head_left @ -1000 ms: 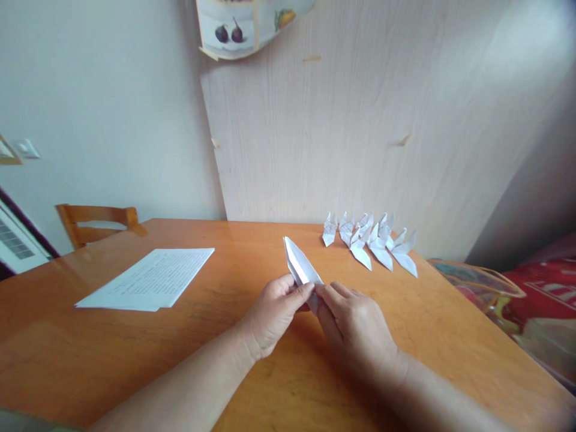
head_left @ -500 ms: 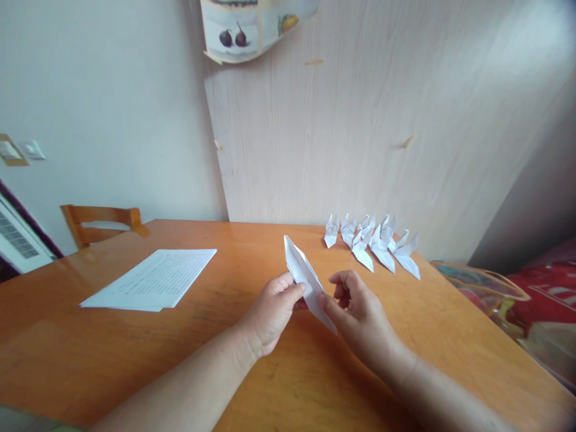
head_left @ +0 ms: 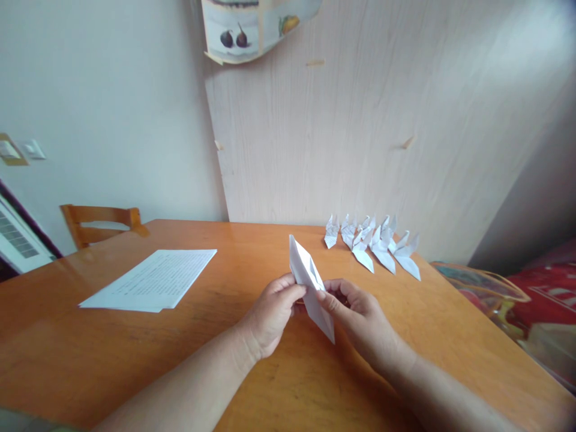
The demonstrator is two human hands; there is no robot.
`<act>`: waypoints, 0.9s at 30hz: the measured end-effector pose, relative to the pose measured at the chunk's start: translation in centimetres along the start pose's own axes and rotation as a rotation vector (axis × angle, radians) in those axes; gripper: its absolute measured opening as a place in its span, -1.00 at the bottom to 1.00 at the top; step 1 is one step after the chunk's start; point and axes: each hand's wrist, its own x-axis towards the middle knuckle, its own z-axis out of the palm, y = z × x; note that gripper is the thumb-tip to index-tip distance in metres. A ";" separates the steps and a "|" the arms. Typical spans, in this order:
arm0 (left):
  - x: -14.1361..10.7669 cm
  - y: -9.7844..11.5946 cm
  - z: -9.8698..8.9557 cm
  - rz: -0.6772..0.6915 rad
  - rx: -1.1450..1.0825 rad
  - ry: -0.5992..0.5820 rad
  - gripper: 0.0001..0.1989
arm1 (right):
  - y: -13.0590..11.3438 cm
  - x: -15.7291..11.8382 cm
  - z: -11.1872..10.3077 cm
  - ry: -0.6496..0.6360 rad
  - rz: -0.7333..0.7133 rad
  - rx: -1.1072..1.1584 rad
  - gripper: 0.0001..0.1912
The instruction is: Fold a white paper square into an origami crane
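A folded piece of white paper [head_left: 319, 312], long and pointed at both ends, is held tilted above the table between my two hands. My left hand [head_left: 276, 309] pinches its left side, thumb on the near face and fingers behind. On the right edge, my right hand [head_left: 355, 312] has its thumb against the paper, with the fingers curled behind and partly hidden. The upper edge gapes slightly between layers. Beyond, toward the back right of the table, stand several folded white paper birds [head_left: 380, 243] in a cluster.
A stack of printed sheets [head_left: 153, 279] lies on the wooden table [head_left: 252, 384] at the left. A wooden chair [head_left: 103, 222] stands past the far left edge. Red and clear bags [head_left: 540, 294] are beside the right edge. A panelled wall [head_left: 315, 138] rises behind.
My right hand's fingers have closed in behind the folded paper, where they were raised off it before. The paper has turned slightly, and its upper edge shows a wider gap.
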 end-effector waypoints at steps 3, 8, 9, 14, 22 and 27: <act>0.1 0.0 -0.2 -0.008 -0.009 0.001 -0.80 | -0.1 0.0 0.0 -0.002 0.013 0.042 -0.62; 0.0 0.0 -0.1 -0.040 0.015 -0.032 -0.80 | 0.3 0.1 -0.1 0.009 0.066 0.081 -0.66; 0.0 0.0 0.0 -0.041 0.027 -0.039 -0.79 | 0.4 0.1 -0.1 0.012 0.071 0.077 -0.67; -0.4 0.2 0.3 -0.007 0.083 -0.081 -0.76 | 0.7 0.2 0.2 0.086 0.030 0.068 -0.73; -0.4 0.0 0.4 -0.016 0.098 -0.095 -0.75 | 0.7 -0.2 0.5 0.066 -0.124 -0.052 -0.90; -0.1 -0.2 0.2 -0.017 0.116 -0.063 -0.76 | 0.0 -0.5 0.1 -0.004 -0.074 -0.149 -0.85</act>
